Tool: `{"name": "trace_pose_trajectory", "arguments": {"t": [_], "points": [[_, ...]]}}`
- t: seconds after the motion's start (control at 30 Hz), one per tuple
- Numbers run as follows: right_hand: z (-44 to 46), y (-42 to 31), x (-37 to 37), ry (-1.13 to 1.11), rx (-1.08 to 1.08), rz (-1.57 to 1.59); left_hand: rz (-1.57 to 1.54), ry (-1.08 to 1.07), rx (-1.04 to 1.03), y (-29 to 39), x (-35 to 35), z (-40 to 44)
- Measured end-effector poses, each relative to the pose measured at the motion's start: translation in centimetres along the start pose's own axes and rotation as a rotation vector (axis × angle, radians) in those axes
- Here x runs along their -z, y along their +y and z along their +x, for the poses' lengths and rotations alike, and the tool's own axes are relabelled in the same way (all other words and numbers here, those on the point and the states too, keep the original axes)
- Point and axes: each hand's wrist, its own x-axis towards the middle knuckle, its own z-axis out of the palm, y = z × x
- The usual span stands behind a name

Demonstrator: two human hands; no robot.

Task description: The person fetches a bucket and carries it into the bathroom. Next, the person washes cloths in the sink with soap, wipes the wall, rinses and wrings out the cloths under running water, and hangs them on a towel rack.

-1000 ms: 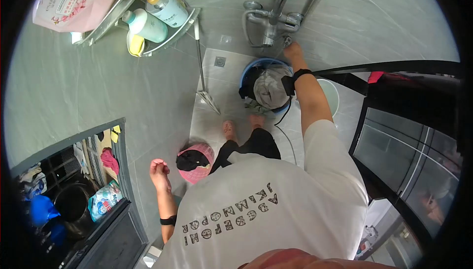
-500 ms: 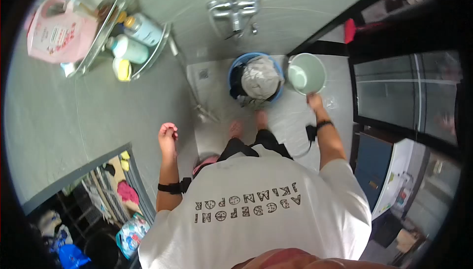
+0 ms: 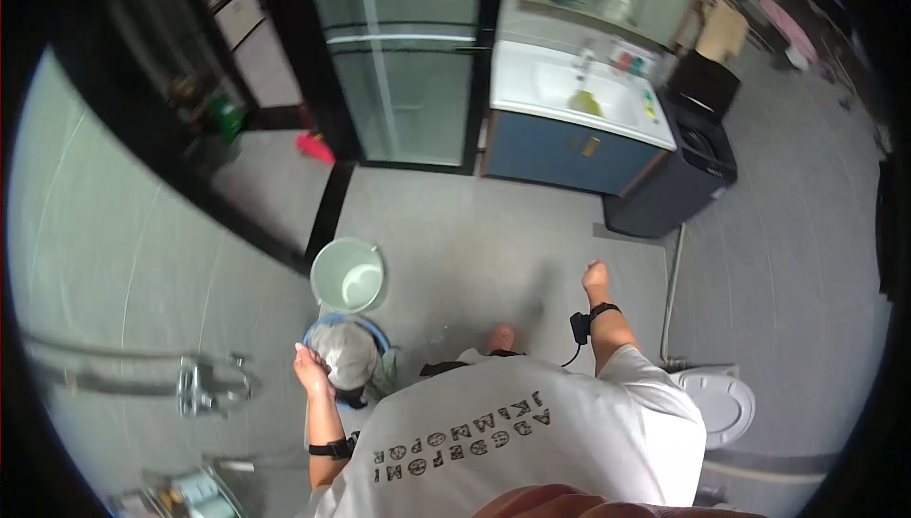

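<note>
My left hand (image 3: 311,371) hangs in the air at the left edge of the blue basin (image 3: 378,331) as I look down on it. Its fingers are partly extended and hold nothing. In the basin lies a heap of grey and dark clothes (image 3: 345,355), some cloth hanging over the rim. Just beyond it stands a pale green bucket (image 3: 325,277) on the floor, with no hand touching it. My right hand (image 3: 595,277) is out to the right over the floor, its fingers curled in with nothing visible in them.
A glass door (image 3: 408,101) in a black frame stands ahead. Right of it are a blue vanity with a white sink (image 3: 541,86) and a dark washing machine (image 3: 678,172). A toilet (image 3: 714,406) is at my right, a wall-mounted shower tap (image 3: 199,387) at my left.
My body and view have turned right, toward the door and sink. My right hand has let go of the bucket's rim and moved away from it. The bucket and basin now appear at left.
</note>
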Motion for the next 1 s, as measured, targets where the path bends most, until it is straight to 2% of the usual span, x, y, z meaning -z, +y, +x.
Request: {"name": "trace_pose_trajectory", "arguments": {"t": [0.03, 0.07, 0.13, 0.2, 0.23, 0.27, 0.3, 0.33, 0.37, 0.4, 0.53, 0.6, 0.63, 0.67, 0.73, 0.77, 0.8, 0.87, 0.9, 1.0], "points": [[2.1, 1.4, 0.3, 0.112, 0.016, 0.123, -0.004, -0.107, -0.013, -0.9, -3.9, 1.6], [4.4, 2.7, 1.2, 0.128, -0.012, 0.13, 0.023, -0.146, -0.005, -2.0, -8.1, 2.9], [9.3, 5.1, 2.6, 0.196, 0.08, 0.226, -0.067, -0.348, 0.01, -1.5, -18.4, 2.6], [15.2, 6.4, 5.0, 0.333, 0.228, 0.311, 0.022, -0.268, 0.047, -1.4, -30.0, 1.6], [17.0, 5.6, 7.0, 0.37, 0.26, 0.36, -0.06, -0.496, 0.023, -2.0, -34.2, 2.1], [20.7, 6.0, 7.3, 0.435, 0.465, 0.588, -0.03, -0.529, 0.033, 0.4, -39.5, -0.7], [24.0, 5.9, 8.2, 0.387, 0.467, 0.557, -0.067, -0.614, 0.012, 0.9, -44.0, -1.2], [24.2, 2.5, 11.4, 0.299, 0.405, 0.583, -0.027, -0.602, -0.011, 1.6, -48.4, -2.1], [26.2, 0.3, 12.4, 0.233, 0.285, 0.718, -0.064, -0.795, -0.08, 1.8, -51.9, -1.7], [29.5, -0.6, 12.4, 0.198, 0.251, 0.736, -0.016, -0.833, -0.125, 2.1, -55.7, -1.7], [37.9, -8.1, 14.4, 0.144, 0.32, 0.833, 0.034, -1.017, -0.207, 2.0, -70.6, 0.3], [42.1, -11.2, 14.9, 0.096, 0.312, 0.838, 0.029, -1.017, -0.151, 0.8, -77.9, 2.4], [44.0, -13.1, 15.6, 0.013, 0.21, 0.849, -0.022, -1.041, -0.111, 0.4, -81.4, 3.3], [45.4, -14.4, 15.7, 0.098, 0.294, 0.753, 0.025, -1.054, -0.052, -0.4, -84.4, 4.8], [49.9, -16.6, 15.6, 0.033, 0.247, 0.761, -0.013, -0.981, 0.108, -0.5, -90.5, 5.0], [52.0, -18.1, 16.0, -0.091, 0.144, 0.839, -0.044, -1.038, 0.221, -1.1, -93.6, 6.1], [54.8, -19.8, 16.7, -0.204, 0.052, 0.918, -0.043, -1.046, 0.235, -1.3, -97.0, 6.5], [59.3, -22.8, 16.7, -0.241, 0.031, 0.996, 0.094, -1.013, 0.272, -2.2, -102.8, 7.1], [61.0, -23.3, 16.1, -0.291, 0.013, 1.085, 0.099, -0.957, 0.333, -3.7, -105.7, 7.7], [67.9, -23.6, 12.3, -0.411, -0.021, 1.014, 0.105, -0.878, 0.475, -9.4, -113.4, 9.7]]}}
